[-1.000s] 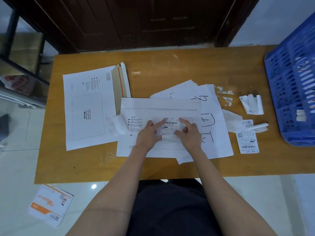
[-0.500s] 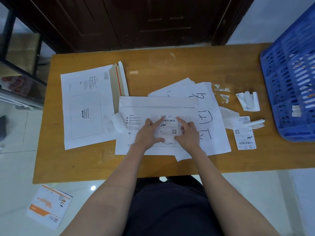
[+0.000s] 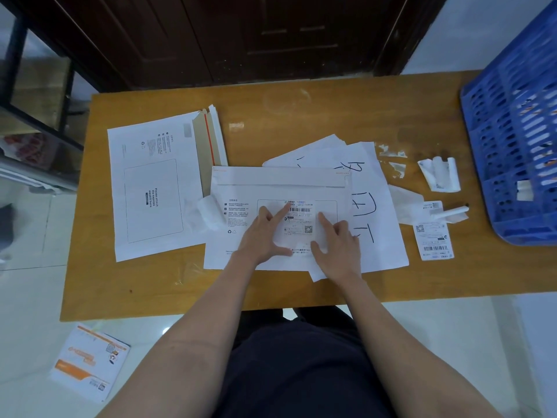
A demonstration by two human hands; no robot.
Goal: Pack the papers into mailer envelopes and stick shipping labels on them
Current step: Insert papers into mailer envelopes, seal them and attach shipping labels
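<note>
Your flat, spread left hand (image 3: 265, 236) and right hand (image 3: 337, 245) had slid outward, smoothing the shipping label (image 3: 298, 220) onto the mailer envelope (image 3: 241, 188); it looked stuck

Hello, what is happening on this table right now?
A person is sticking a shipping label onto a white mailer envelope that lies flat on the wooden table. The left hand and the right hand press on the label with straight fingers. A second envelope waits at the left, loose papers lie under the right side, another label lies near a blue crate.
</note>
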